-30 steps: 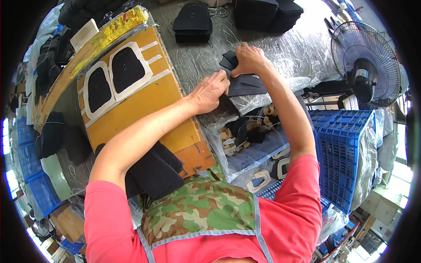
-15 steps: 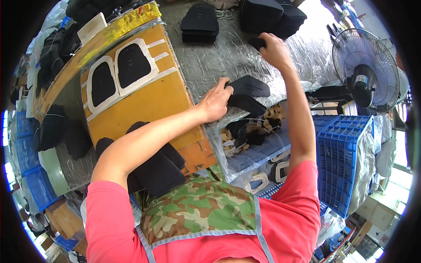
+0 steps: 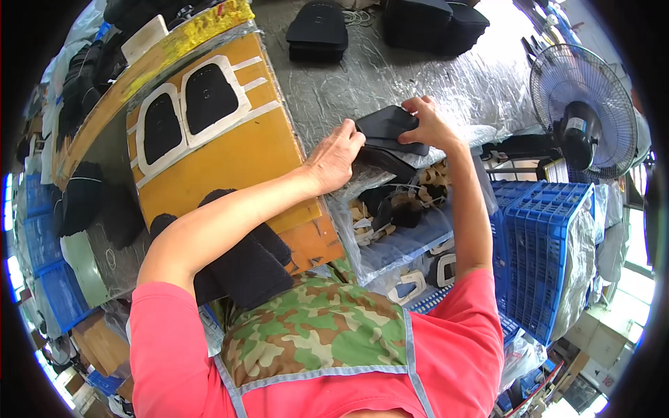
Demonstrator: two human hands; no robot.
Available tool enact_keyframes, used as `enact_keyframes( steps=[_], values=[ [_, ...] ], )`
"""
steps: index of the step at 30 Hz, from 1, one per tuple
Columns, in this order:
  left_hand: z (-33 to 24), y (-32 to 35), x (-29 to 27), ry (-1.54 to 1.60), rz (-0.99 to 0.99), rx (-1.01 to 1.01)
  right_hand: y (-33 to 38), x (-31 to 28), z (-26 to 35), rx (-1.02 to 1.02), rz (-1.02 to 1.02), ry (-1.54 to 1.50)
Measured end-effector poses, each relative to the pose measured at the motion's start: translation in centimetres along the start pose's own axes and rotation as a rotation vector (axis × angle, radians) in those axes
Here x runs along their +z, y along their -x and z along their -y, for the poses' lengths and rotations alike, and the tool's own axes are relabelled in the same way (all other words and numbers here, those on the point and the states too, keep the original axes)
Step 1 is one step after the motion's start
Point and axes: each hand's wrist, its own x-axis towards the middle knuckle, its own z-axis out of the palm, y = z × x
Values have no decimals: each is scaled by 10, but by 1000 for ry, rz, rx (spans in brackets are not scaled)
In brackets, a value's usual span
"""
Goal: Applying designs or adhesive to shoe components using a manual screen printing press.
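Note:
Between my hands lies a flat black pad with rounded edges, resting over another black pad near the table's edge. My right hand grips the upper pad at its right end, fingers on the far edge and thumb on the near side. At the left end of the pads my left hand is closed, its fingertips pinching their edge; what lies under the fingers is partly hidden. Left of it, a yellow board carries two white frames, each around a black panel.
Stacked black pads and more stacks stand at the far side of the plastic-covered table. A scrap-filled bin sits below the pads. Right are blue crates and a fan. Black ribbed fabric lies by my left forearm.
My right hand has come nearer from the far side, bringing a dark piece onto the pads at my left hand. My left hand has shifted slightly left.

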Motion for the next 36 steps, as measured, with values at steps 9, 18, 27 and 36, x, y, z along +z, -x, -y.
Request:
enact_keyframes(
  steps=[9, 18, 27, 36],
  values=[
    [3, -13, -3, -18, -9, 20, 12, 6, 18, 107, 52, -102],
    [40, -41, -10, -86, -141, -105, 30, 18, 67, 82, -205, -392],
    [44, -33, -6, 9, -183, -120, 47, 51, 72, -37, -352, -559],
    [43, -33, -9, -38, -122, -34, 47, 58, 71, -138, -384, -633]
  ],
)
